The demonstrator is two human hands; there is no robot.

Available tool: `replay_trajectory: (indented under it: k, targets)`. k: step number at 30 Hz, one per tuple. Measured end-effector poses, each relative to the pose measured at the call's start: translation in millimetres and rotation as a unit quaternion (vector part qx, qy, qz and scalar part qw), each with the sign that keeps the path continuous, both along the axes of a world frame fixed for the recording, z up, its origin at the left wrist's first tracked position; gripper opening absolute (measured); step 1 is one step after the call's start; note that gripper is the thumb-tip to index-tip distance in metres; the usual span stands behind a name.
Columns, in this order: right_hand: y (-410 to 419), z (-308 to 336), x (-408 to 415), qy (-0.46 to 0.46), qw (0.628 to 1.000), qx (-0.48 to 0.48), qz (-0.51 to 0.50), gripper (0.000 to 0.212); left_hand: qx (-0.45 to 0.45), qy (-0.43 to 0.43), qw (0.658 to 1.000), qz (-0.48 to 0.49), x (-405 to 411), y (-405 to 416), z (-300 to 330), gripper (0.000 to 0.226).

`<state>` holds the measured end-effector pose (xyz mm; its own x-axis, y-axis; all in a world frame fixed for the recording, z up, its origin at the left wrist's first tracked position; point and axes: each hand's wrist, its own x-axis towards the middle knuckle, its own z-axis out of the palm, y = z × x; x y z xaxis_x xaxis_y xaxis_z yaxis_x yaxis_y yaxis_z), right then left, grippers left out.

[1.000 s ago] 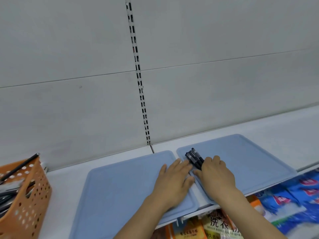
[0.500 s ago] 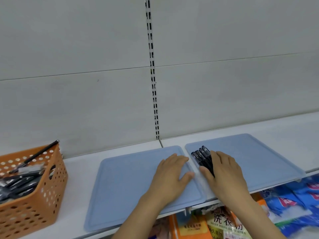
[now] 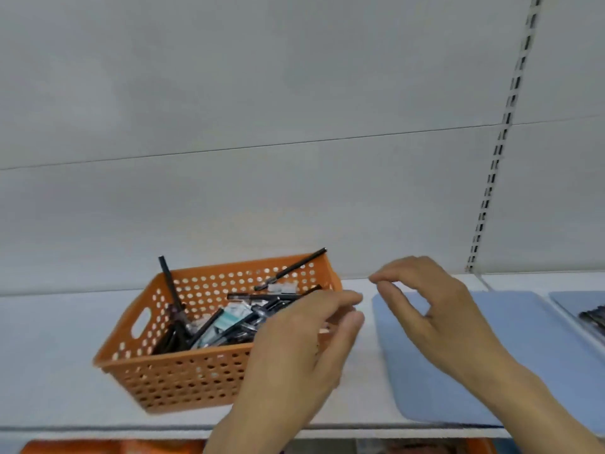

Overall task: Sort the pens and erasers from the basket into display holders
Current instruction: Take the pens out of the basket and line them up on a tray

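An orange perforated basket (image 3: 183, 371) stands on the white shelf, filled with several black pens (image 3: 173, 303) and packaged erasers (image 3: 234, 314). My left hand (image 3: 304, 348) hovers over the basket's right end, fingers loosely bent and holding nothing. My right hand (image 3: 435, 309) hangs in the air above the left blue tray (image 3: 425, 394), fingers relaxed and curved, empty. At the far right edge a second blue tray (image 3: 569, 303) carries a row of black pens (image 3: 594, 317).
The white shelf (image 3: 59, 355) runs the full width, backed by a grey wall panel with a slotted upright (image 3: 497, 152) at the right. Orange packaging (image 3: 98, 447) shows on the shelf below.
The view has swung left to the basket. Both hands have lifted off the trays and moved left; the left one now sits over the basket, and the pens stay on the right tray.
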<state>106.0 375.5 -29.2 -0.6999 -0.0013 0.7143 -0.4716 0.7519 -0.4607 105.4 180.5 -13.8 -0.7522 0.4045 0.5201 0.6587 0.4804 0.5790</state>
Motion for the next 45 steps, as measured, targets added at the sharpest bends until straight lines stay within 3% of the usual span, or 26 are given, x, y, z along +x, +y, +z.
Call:
replay_trajectory:
  k: [2, 4, 6, 8, 10, 14, 17, 21, 23, 26, 28, 29, 31, 33, 37, 40, 42, 45]
  targets:
    - [-36, 13, -23, -0.043, 0.998, 0.025, 0.046, 0.018, 0.01, -0.002, 1.0, 0.026, -10, -44, 8, 0.021]
    - [-65, 22, -49, -0.121, 0.985, 0.112, 0.054, 0.022, -0.016, -0.013, 0.998, 0.06, -27, -81, 14, 0.021]
    - [-89, 26, -76, -0.234, 0.939, 0.252, 0.01, 0.028, -0.087, -0.032, 0.991, 0.097, -51, -110, 16, 0.021]
    - [-106, 22, -98, -0.322, 0.887, 0.332, -0.022, 0.025, -0.133, -0.055, 0.983, 0.113, -76, -132, 15, 0.021]
    - [-117, 14, -111, -0.339, 0.861, 0.376, -0.044, 0.014, -0.137, -0.083, 0.981, 0.106, -93, -145, 13, 0.022]
    - [-122, 11, -111, -0.349, 0.829, 0.432, -0.063, 0.028, -0.138, -0.139, 0.976, 0.091, -104, -150, 15, 0.024]
    - [-120, 15, -107, -0.333, 0.828, 0.447, -0.063, 0.013, -0.123, -0.171, 0.974, 0.083, -106, -150, 16, 0.021]
    - [-114, 33, -104, -0.29, 0.856, 0.415, -0.108, 0.019, -0.063, -0.224, 0.969, 0.083, -107, -152, 19, 0.02]
    - [-117, 45, -99, -0.263, 0.89, 0.357, -0.105, 0.022, 0.012, -0.288, 0.956, 0.064, -105, -149, 23, 0.027]
    - [-139, 58, -88, -0.25, 0.939, 0.228, 0.052, 0.023, 0.152, -0.378, 0.913, 0.015, -102, -137, 31, 0.044]
    - [-151, 58, -83, -0.285, 0.932, 0.183, 0.131, 0.018, 0.315, -0.406, 0.858, -0.02, -100, -128, 35, 0.032]
    - [-151, 55, -84, -0.312, 0.922, 0.192, 0.128, 0.012, 0.399, -0.41, 0.819, -0.025, -100, -127, 38, 0.027]
    - [-145, 46, -89, -0.37, 0.887, 0.27, 0.063, 0.03, 0.486, -0.389, 0.782, -0.004, -103, -134, 40, 0.022]
    - [-137, 34, -93, -0.428, 0.845, 0.318, 0.038, 0.029, 0.486, -0.375, 0.79, 0.007, -105, -144, 38, 0.021]
    - [-136, 27, -92, -0.436, 0.821, 0.362, 0.064, 0.015, 0.422, -0.399, 0.814, 0.005, -103, -154, 30, 0.023]
    - [-136, 29, -94, -0.4, 0.836, 0.37, 0.063, 0.007, 0.426, -0.405, 0.809, 0.008, -104, -159, 26, 0.024]
    - [-132, 36, -98, -0.373, 0.865, 0.331, 0.056, 0.014, 0.432, -0.41, 0.803, -0.003, -104, -161, 25, 0.024]
    - [-133, 56, -100, -0.343, 0.922, 0.156, 0.084, 0.022, 0.426, -0.435, 0.793, -0.028, -101, -156, 22, 0.026]
